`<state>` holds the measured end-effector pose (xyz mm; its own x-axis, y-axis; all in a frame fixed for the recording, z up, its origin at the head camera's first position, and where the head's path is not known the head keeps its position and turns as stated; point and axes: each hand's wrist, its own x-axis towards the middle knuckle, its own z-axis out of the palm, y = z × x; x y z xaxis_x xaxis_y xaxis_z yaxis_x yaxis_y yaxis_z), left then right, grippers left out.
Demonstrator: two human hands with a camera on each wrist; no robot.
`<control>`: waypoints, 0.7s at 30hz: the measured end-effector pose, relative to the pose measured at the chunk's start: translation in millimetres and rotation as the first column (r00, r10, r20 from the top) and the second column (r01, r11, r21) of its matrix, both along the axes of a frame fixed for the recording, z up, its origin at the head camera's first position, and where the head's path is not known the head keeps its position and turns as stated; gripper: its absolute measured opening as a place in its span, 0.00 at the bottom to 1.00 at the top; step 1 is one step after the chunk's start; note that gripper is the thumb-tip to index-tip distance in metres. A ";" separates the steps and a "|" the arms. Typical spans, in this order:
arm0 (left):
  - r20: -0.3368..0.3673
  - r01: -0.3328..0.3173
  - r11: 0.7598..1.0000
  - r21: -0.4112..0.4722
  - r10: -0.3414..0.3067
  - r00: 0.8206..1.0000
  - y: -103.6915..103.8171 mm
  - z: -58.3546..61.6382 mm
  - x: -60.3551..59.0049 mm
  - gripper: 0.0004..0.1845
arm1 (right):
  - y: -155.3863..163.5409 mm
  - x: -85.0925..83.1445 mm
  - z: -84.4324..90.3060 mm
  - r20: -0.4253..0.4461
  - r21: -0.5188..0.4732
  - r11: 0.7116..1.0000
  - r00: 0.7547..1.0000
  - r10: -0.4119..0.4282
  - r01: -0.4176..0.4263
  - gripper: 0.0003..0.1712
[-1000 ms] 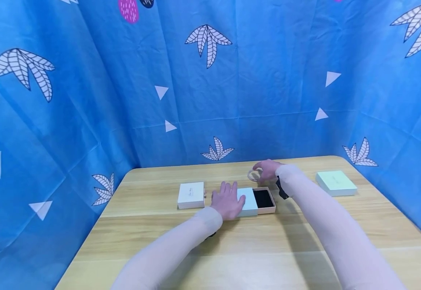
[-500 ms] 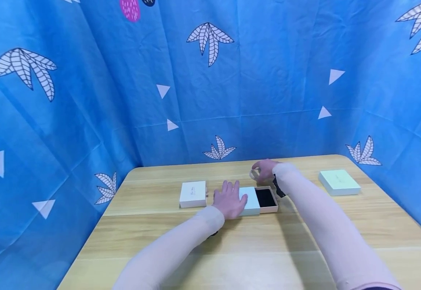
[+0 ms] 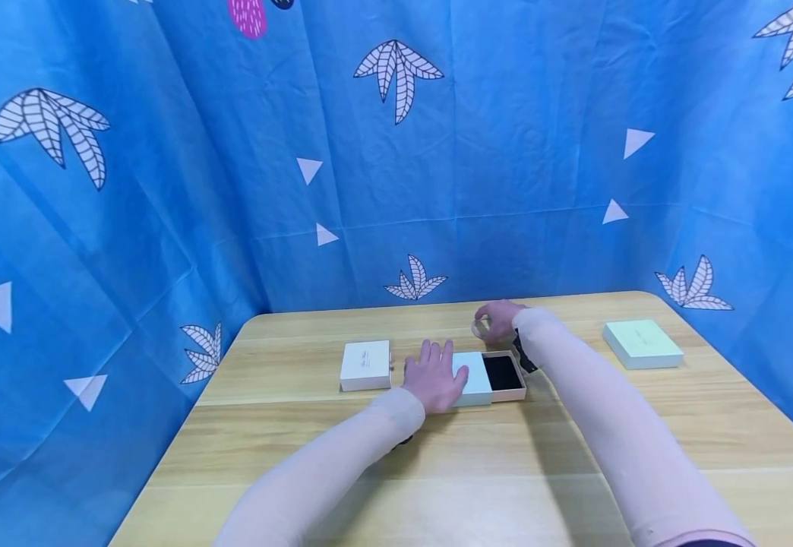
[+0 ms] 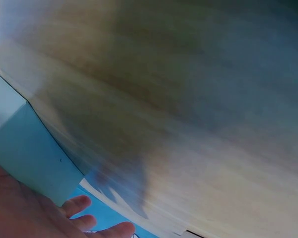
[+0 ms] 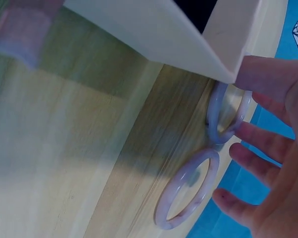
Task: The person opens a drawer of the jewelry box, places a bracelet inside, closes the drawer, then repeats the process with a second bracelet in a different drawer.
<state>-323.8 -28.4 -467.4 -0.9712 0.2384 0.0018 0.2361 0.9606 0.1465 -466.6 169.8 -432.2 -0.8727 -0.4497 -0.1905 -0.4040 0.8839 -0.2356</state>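
Right hand: the right hand (image 3: 500, 319) is at the far side of the table (image 3: 437, 471), just behind the open box, fingers spread and loosely curved over two bangles; it closes on nothing that I can see.
Bangles: the near bangle (image 5: 188, 188) lies flat on the wood, and the far bangle (image 5: 228, 115) is partly tucked behind the box corner. From the head view only one pale ring (image 3: 480, 328) shows at the fingertips.
Which way from the hand: both bangles lie just under and in front of the fingertips (image 5: 227, 198), towards the box; whether a finger touches either one I cannot tell.
Axis: rings have no long axis; together the pair line up along the box's back wall.
Nearer hand: the right, plainly; the left is well apart from the bangles.
Left hand: the left hand (image 3: 435, 377) lies flat, fingers straight, pressing on the pale blue sleeve (image 3: 473, 378) of the box.
Open box: its drawer (image 3: 504, 374) is slid out to the right, dark lining showing, long side running left to right.
Other boxes: a white box (image 3: 365, 365) sits just left of the left hand, and a mint box (image 3: 642, 343) well off to the right.
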 end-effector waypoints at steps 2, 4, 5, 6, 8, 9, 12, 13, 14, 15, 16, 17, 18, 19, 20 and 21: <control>0.009 0.000 1.000 0.001 0.000 1.000 0.0 0.4 -0.2 0.42 | -0.1 0.2 0.2 -0.001 0.000 1.000 1.000 -0.002 0.002 0.36; 0.019 -0.004 1.000 0.001 0.004 1.000 0.0 1.0 -0.2 0.42 | 0.1 0.2 0.2 -0.003 0.002 1.000 1.000 -0.003 0.003 0.35; 0.025 -0.005 1.000 -0.003 0.005 1.000 -0.1 1.2 -0.3 0.42 | 0.3 -0.1 0.0 -0.005 0.004 1.000 1.000 -0.004 0.004 0.35; 0.031 -0.006 1.000 -0.008 0.006 0.999 -0.1 1.1 -0.5 0.42 | 0.6 -0.4 -0.1 -0.007 0.006 1.000 1.000 -0.004 0.004 0.35; 0.037 -0.009 1.000 -0.014 0.009 0.999 -0.1 1.4 -0.3 0.42 | 1.0 -1.1 -0.3 -0.012 0.009 1.000 1.000 -0.004 0.004 0.35; 0.036 -0.010 1.000 -0.015 0.011 0.999 -0.1 1.3 -0.3 0.42 | 1.0 -1.1 -0.3 -0.018 0.011 1.000 1.000 -0.001 0.001 0.35; 0.039 -0.012 1.000 -0.021 0.013 0.999 0.0 0.9 -0.5 0.42 | 0.8 0.4 0.4 -0.038 0.015 1.000 0.999 0.000 0.001 0.36; 0.038 -0.012 1.000 -0.021 0.013 0.999 0.1 0.9 -0.4 0.42 | 0.6 1.0 0.6 -0.046 0.018 1.000 0.999 0.000 0.001 0.36; 0.038 -0.013 1.000 -0.021 0.014 0.999 0.1 1.1 -0.2 0.42 | 0.4 2.0 0.9 -0.052 0.021 1.000 0.999 -0.003 0.004 0.36; 0.040 -0.014 1.000 -0.021 0.015 0.999 0.2 1.3 0.0 0.42 | 0.1 3.2 1.7 -0.057 0.025 1.000 0.998 -0.005 0.007 0.36; 0.042 -0.014 1.000 -0.022 0.015 0.999 0.3 1.7 0.2 0.42 | 0.2 4.7 3.4 -0.061 0.027 1.000 0.998 0.000 0.002 0.37; 0.042 -0.014 1.000 -0.022 0.015 0.999 0.5 2.2 0.6 0.42 | -0.1 5.9 4.2 -0.066 0.030 1.000 0.998 0.000 0.002 0.37; 0.043 -0.014 1.000 -0.022 0.015 0.999 0.6 2.6 0.9 0.42 | 0.0 6.7 4.9 -0.066 0.035 0.999 0.998 -0.001 0.003 0.38; 0.045 -0.015 1.000 -0.020 0.016 0.999 0.8 3.1 1.3 0.41 | -0.1 7.5 5.8 -0.065 0.037 0.999 0.998 -0.002 0.004 0.38; 0.046 -0.015 1.000 -0.020 0.016 0.999 0.9 3.4 1.6 0.41 | -0.3 8.7 6.9 -0.063 0.038 0.999 0.998 -0.002 0.005 0.39; 0.046 -0.015 1.000 -0.020 0.015 0.999 1.0 3.5 1.7 0.41 | -0.5 9.7 7.7 -0.064 0.039 0.999 0.998 0.001 0.001 0.39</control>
<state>-322.1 -27.4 -463.9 -0.9736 0.2234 -0.0479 0.2150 0.9668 0.1379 -456.9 169.3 -424.5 -0.8837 -0.4430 -0.1514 -0.4171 0.8919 -0.1750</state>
